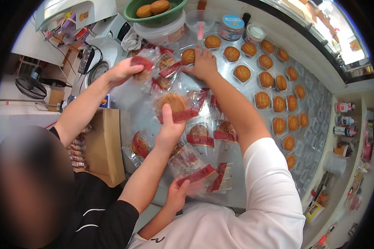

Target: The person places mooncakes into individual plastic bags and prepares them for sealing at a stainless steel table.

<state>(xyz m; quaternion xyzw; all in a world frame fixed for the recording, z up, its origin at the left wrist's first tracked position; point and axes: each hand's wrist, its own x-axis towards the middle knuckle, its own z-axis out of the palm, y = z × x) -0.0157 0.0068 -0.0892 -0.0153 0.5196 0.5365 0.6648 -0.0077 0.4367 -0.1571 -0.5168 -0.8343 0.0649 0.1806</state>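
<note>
My left hand [177,193], near the table's front edge, pinches a clear plastic bag [187,162] with a red printed band. No pastry shows inside this bag. Stretched across the table, my right hand [205,63] has its thumb and fingers around the near right side of a round golden pastry [188,56] in a clear tray. Whether it grips the pastry or only touches it cannot be told. Bagged pastries with red bands, one a wrapped pastry [199,132], lie between my arms. More flat bags [222,177] rest beside my left hand.
At left, a co-worker's hand [123,73] and other hand [171,124] hold bagged pastries. Rows of pastries in trays [278,103] and several trays without pastries [311,124] cover the right side. A green basin [155,18], tubs [232,28] and a cardboard box [110,146] stand around.
</note>
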